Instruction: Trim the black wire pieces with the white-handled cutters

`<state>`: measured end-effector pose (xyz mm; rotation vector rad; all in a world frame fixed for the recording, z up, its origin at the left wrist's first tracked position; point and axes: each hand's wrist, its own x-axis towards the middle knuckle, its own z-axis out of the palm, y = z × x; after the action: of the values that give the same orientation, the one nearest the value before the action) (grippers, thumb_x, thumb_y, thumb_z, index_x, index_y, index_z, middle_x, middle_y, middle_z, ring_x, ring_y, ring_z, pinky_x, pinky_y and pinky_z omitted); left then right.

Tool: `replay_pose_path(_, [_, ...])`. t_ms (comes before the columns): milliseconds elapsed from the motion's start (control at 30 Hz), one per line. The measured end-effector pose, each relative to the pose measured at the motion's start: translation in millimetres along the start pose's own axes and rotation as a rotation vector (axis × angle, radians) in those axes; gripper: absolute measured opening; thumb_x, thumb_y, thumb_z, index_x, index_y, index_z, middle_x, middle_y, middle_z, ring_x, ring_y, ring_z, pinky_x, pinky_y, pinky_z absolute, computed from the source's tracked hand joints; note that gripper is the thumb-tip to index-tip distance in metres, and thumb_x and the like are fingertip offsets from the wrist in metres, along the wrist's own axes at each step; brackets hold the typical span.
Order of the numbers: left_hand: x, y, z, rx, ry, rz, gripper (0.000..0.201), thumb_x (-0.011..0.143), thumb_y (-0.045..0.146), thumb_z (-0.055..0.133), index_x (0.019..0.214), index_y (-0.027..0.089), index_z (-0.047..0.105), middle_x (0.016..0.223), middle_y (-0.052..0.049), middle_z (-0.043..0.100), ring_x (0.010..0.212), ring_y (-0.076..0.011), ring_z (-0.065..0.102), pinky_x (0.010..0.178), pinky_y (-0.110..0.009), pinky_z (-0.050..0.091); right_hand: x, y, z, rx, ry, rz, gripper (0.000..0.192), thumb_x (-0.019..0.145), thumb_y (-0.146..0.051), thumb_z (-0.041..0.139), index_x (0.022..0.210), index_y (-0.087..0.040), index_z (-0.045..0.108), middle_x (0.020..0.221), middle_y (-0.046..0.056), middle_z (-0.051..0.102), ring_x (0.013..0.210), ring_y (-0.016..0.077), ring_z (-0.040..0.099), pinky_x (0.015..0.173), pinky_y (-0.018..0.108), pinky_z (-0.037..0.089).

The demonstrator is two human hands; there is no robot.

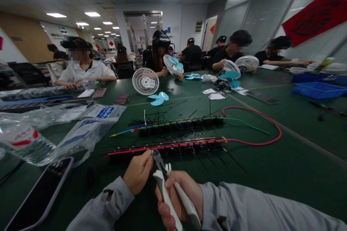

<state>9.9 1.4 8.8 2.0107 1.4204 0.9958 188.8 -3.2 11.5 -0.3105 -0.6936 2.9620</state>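
Green table [271, 173]: a long shared work surface, with several other people seated along its far edge and left side.

Left edge: clear plastic bags [40, 133] with blue and red printing are heaped there; a phone [38, 195] with a dark screen is laid at the near left corner, partly under the bags.

Middle of the table: two long dark strips are laid side by side. The farther strip [181, 124] is fitted with blue, yellow and green wires. The nearer strip [168, 148] is edged in red, and a red cable [267, 122] is looped from its right end out toward the right. Short black offcuts [162, 113] are scattered around both strips.

Far side: a white fan grille [145, 81] is stood on edge, with a pale blue fan blade [159, 98] just beside it. More fan parts are handled by the people beyond. A blue tray [320, 90] is placed near the right edge.

Left hand [138, 173]: curled, fingertips pinched together and touching the near edge of the nearer strip, close to its left end.

Right hand [176, 198]: clenched around the white handles of a pair of cutters [165, 180]. The dark tips are pointed up at the nearer strip, just beside the left hand's fingertips; whether anything is caught between them cannot be told.

Grey sleeves [244, 205] are worn on both arms.
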Motion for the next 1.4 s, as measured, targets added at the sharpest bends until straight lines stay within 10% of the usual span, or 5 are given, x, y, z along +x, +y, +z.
replay_pose_path(1200, [-0.2, -0.7, 0.4, 0.028, 0.019, 0.014, 0.025, 0.092, 0.026, 0.032, 0.077, 0.018, 0.050, 0.058, 0.002, 0.049, 0.050, -0.0119, 0.046, 0.052, -0.023, 0.030, 3.5, -1.6, -6.1, -0.037, -0.040, 0.021, 0.042, 0.056, -0.031, 0.038, 0.087, -0.009, 0.055, 0.074, 0.013, 0.063, 0.067, 0.0235, 0.060, 0.064, 0.038, 0.042])
replay_pose_path(1400, [-0.4, 1.4, -0.1, -0.061, -0.007, -0.021, 0.027, 0.093, 0.030, 0.031, 0.077, 0.018, 0.049, 0.058, 0.002, 0.049, 0.049, -0.0107, 0.046, 0.050, -0.022, 0.032, 4.2, -2.0, -7.5, -0.047, 0.027, 0.021, 0.057, 0.053, -0.025, 0.037, 0.098, 0.003, 0.058, 0.080, 0.014, 0.063, 0.063, 0.0123, 0.057, 0.057, 0.022, 0.037])
